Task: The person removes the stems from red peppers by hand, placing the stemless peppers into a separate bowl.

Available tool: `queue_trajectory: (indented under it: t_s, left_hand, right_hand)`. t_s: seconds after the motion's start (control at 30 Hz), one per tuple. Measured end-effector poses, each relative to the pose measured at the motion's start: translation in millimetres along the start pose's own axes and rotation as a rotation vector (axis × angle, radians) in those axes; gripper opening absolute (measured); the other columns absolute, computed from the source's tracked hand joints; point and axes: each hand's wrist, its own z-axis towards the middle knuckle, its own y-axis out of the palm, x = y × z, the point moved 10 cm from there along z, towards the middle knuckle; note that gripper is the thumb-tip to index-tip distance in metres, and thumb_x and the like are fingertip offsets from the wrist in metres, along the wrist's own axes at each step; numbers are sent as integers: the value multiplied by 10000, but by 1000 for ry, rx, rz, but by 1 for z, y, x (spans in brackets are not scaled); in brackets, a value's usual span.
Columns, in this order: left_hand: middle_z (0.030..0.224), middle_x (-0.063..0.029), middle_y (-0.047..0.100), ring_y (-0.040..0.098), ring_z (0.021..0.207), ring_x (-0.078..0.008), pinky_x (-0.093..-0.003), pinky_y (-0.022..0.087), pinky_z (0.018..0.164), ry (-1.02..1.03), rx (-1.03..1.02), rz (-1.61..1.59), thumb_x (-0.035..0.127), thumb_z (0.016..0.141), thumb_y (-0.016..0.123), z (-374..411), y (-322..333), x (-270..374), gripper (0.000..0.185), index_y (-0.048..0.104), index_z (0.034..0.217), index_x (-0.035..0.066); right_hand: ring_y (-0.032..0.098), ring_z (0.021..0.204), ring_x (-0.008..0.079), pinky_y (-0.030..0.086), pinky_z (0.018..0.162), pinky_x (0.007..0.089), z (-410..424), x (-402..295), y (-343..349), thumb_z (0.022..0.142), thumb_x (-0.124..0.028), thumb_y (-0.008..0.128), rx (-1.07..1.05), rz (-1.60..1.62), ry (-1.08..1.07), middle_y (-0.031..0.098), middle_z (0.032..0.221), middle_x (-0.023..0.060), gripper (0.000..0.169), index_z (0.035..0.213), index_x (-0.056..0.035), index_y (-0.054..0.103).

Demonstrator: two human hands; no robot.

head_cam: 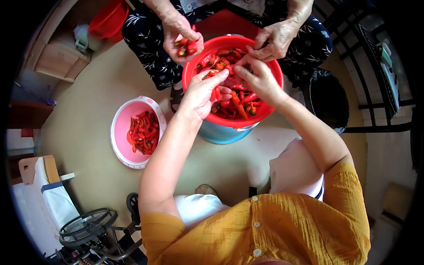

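Observation:
My left hand (pixel 203 94) is cupped around several red chili peppers (pixel 215 91) above a red bucket. Close beside it, over the same opening, my right hand (pixel 260 79) has its thumb and fingers drawn together; whether anything is between them is hidden. Chili peppers, mostly red with a few orange ones (pixel 239 105), fill the red bucket (pixel 277 81), which rests on a blue container (pixel 225 134). On the floor to the left, a pink basin (pixel 122 137) with a white rim holds more red chili peppers (pixel 144 132).
Across the bucket sits another person, whose one hand (pixel 182 39) holds peppers and whose other hand (pixel 276 39) is near mine. A black-lined bin (pixel 328 99) stands at right, a wheelchair (pixel 89 227) at lower left. Wooden shelving (pixel 56 61) and a red basin (pixel 109 20) are at upper left.

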Motion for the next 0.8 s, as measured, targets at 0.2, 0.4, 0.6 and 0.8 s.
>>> queue_trajectory:
  t_s: [0.2, 0.4, 0.6, 0.8]
  left_hand:
    - [801, -54, 634, 614, 619, -116, -236, 523, 571, 264, 74, 26, 98, 842, 683, -4, -1, 28, 206, 594, 1002, 4]
    - [764, -43, 619, 611, 647, -117, -236, 495, 592, 235, -135, 338, 68, 862, 644, -9, 23, 29, 181, 591, 1024, 6]
    - [800, -43, 629, 599, 657, -109, -227, 474, 573, 237, -134, 262, 82, 873, 640, -10, 30, 28, 190, 576, 1038, 14]
    - [747, -60, 630, 553, 519, -81, -202, 418, 424, 235, -44, 292, 112, 871, 644, -13, 33, 27, 165, 574, 958, -8]
  right_hand:
    - [500, 632, 100, 440, 575, 267, -1, -9, 6, 954, -143, 532, 10, 52, 23, 546, 684, 17, 167, 904, 16, 550]
    - [557, 760, 96, 471, 685, 264, -1, -32, 5, 929, -162, 580, -30, -15, -106, 623, 784, 52, 202, 935, 36, 614]
    - [550, 668, 78, 462, 603, 252, 2, -29, -7, 901, -161, 626, -4, -70, -21, 608, 682, 46, 201, 837, 15, 553]
    - [554, 561, 275, 435, 538, 369, -6, -47, -6, 889, -184, 620, 84, -472, -214, 566, 631, 164, 225, 836, 11, 521]
